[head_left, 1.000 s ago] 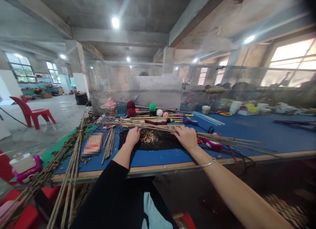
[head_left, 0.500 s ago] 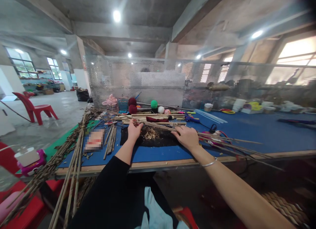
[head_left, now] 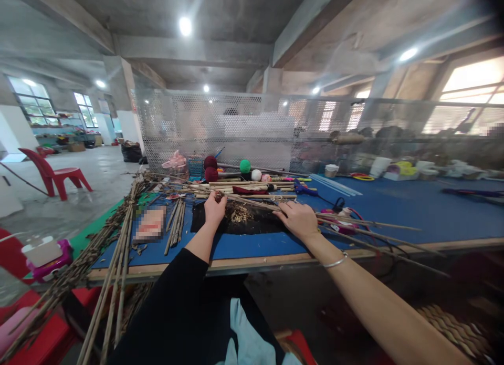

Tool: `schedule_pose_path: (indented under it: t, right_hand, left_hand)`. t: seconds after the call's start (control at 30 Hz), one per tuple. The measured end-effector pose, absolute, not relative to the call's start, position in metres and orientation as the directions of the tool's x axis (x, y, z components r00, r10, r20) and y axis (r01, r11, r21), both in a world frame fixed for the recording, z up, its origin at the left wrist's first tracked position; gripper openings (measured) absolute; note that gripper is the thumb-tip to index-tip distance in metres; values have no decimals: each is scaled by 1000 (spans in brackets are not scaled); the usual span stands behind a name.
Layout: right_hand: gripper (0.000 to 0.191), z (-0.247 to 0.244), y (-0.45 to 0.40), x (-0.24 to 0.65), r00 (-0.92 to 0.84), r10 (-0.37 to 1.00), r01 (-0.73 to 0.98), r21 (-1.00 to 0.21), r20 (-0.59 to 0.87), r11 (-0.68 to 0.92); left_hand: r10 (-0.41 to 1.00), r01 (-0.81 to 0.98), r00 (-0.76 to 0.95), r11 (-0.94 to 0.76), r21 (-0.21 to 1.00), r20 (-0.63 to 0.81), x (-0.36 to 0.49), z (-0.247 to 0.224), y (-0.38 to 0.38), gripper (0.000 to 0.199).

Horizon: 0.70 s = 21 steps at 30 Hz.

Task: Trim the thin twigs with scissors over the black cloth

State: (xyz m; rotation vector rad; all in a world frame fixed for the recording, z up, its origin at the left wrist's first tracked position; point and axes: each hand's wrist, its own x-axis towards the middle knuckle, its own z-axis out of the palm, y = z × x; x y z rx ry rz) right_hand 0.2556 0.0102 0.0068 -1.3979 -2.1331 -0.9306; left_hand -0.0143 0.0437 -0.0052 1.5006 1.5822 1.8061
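Note:
A bundle of long dry plant stalks (head_left: 386,224) runs across the bench from upper left to lower right. Around its right-hand part my right hand (head_left: 298,218) is closed, a bangle at the wrist. My left hand (head_left: 215,208) pinches at the stalks' left part, fingertips curled; what exactly lies between them is hard to make out. Under the stalks is a black cloth (head_left: 255,226) with a small heap of pale brown chips (head_left: 241,214). Left of it lie several short cut sticks (head_left: 176,226) on the blue bench top (head_left: 236,245).
Long leafy stalks (head_left: 122,249) hang over the bench's left edge. Behind the cloth lie pale sticks (head_left: 236,186), yarn balls (head_left: 245,166) and a blue glue gun (head_left: 305,189). A perforated metal screen (head_left: 220,123) stands at the back. A red chair (head_left: 59,173) is far left.
My left hand has shifted very slightly, its fingers curling more. The stalks' right ends have moved a little; my right hand keeps its place on them.

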Motion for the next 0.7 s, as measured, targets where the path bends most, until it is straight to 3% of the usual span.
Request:
schedule_pose_path:
  t: [0.2,0.47,0.6,0.7]
  right_hand:
    - [44,11,10,257,-385,627,923,297,677,246]
    - [41,16,12,261,-358,612,933,300,705,200]
    - [41,15,11,264,-374,600,927,302,707,222]
    - [40,14,8,265,-379,589,925,303,714,228]
  left_hand:
    - [804,253,-430,-329,910,411,-16,-2,43,32]
    - [845,382,-408,-186,905,345,-21,-6,37,25]
    - [917,270,-327,-140,953,227,-18,-5,34,45]
    - [876,264,-422,-128,956,234,-21,-4,36,48]
